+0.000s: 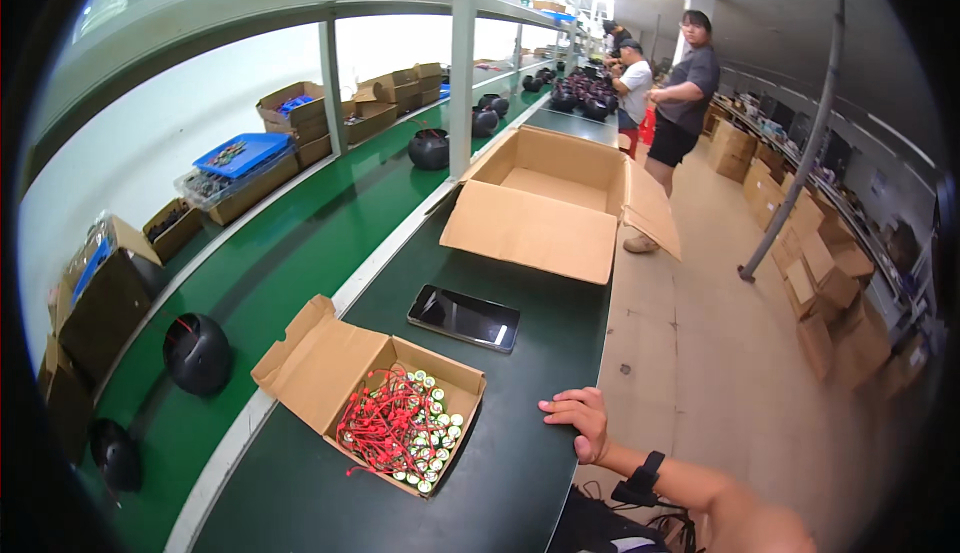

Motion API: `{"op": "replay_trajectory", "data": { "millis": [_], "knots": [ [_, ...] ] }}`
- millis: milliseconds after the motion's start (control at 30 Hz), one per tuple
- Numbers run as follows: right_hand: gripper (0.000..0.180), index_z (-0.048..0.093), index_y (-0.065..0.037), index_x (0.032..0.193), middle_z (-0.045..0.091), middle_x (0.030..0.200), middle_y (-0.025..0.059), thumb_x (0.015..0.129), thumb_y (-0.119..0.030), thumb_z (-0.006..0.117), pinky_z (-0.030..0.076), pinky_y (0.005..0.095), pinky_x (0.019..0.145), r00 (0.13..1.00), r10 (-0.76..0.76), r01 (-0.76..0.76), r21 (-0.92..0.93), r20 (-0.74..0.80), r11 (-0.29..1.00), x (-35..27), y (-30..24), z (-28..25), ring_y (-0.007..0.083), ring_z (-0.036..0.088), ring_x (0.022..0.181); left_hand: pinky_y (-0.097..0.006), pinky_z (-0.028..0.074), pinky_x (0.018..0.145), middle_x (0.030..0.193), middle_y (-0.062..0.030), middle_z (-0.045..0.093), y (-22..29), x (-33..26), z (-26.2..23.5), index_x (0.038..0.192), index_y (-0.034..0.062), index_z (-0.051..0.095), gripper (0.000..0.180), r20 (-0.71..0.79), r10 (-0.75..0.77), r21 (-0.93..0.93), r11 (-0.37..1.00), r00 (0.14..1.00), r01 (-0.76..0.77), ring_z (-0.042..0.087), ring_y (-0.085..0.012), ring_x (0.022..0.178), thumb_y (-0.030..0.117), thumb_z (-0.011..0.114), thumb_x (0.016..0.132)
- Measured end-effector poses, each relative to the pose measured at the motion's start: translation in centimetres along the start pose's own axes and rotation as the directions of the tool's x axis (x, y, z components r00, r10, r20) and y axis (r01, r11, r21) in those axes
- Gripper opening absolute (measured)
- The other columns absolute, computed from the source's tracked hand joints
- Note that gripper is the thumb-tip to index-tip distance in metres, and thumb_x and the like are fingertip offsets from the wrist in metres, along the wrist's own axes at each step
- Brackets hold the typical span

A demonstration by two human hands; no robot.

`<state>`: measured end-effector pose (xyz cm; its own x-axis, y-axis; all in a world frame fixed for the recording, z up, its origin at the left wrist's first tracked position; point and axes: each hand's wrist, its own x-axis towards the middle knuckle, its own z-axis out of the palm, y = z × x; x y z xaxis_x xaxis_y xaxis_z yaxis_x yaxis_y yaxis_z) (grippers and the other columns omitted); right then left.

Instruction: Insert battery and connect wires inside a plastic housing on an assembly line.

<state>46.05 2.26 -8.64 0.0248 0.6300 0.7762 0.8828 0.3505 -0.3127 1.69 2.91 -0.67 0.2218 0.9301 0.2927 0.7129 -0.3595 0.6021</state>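
Note:
My right hand (580, 423) rests on the edge of the dark green worktable (520, 473), fingers stretched out over the top and holding nothing. A black strap (640, 478) is around that wrist. My left hand does not show. To the left of the right hand, apart from it, stands an open small cardboard box (462, 378) with its lid folded back. Inside it are several green-and-white cylindrical cells (437, 435), standing with their ends up, and a tangle of red wires (385, 418) with small connectors. Behind that box lies a black smartphone (464, 318), screen up.
A large open cardboard box (530, 223) stands farther along the table, flaps out. On the left, a green conveyor belt (290, 263) carries round black housings (197, 355). Parts boxes (240, 178) line its far side under a shelf. A person (685, 88) stands in the aisle beyond.

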Motion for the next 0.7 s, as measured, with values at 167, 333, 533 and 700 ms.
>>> {"op": "replay_trajectory", "data": {
  "millis": [167,333,533,700],
  "knots": [
    [0.051,0.068,-0.007,0.092,0.068,0.111,0.0071,0.088,-0.041,0.031,0.038,0.0383,0.085,1.0,-0.019,0.019,0.057,0.006,0.998,0.0,0.3,0.9,0.0258,0.06,0.101,-0.04,0.038,0.077,0.083,-0.0128,0.052,-0.1,-0.2,0.3,0.079,0.0022,0.051,0.014,-0.027,0.028,0.021,0.999,0.999,-0.027,0.048,-0.0305,0.08,0.01,0.062,0.082],
    [0.051,0.068,-0.006,0.092,0.068,0.11,0.0068,0.089,-0.04,0.03,0.038,0.039,0.085,0.998,-0.046,0.048,0.047,-0.03,0.998,-0.1,0.9,1.1,0.0261,0.059,0.102,-0.039,0.039,0.067,0.078,-0.0134,0.049,0.3,0.1,0.4,0.077,0.0009,0.049,0.014,-0.01,0.071,0.045,0.996,0.997,-0.07,0.047,-0.0292,0.072,0.008,0.06,0.084],
    [0.044,0.066,-0.005,0.09,0.068,0.109,0.0067,0.087,-0.035,0.034,0.038,0.0393,0.086,0.996,-0.033,0.042,0.109,-0.082,0.993,0.4,0.2,1.2,0.026,0.059,0.102,-0.032,0.04,0.065,0.074,-0.0101,0.048,-1.3,-0.3,0.4,0.079,-0.0004,0.047,0.016,-0.038,0.041,-0.065,0.997,0.998,-0.043,0.044,-0.0205,0.069,0.006,0.059,0.088],
    [0.017,0.052,-0.005,0.097,0.057,0.098,0.0083,0.081,-0.01,0.05,0.037,0.0377,0.089,0.863,0.363,-0.158,0.495,-0.351,0.854,-0.4,-3.4,2.4,0.024,0.053,0.089,-0.029,0.04,0.07,0.077,-0.0058,0.048,-1.9,0.0,0.0,0.081,0.0013,0.047,0.013,-0.021,-0.043,-0.16,0.986,0.999,0.039,0.045,-0.0162,0.073,0.006,0.057,0.089]
  ]
}}
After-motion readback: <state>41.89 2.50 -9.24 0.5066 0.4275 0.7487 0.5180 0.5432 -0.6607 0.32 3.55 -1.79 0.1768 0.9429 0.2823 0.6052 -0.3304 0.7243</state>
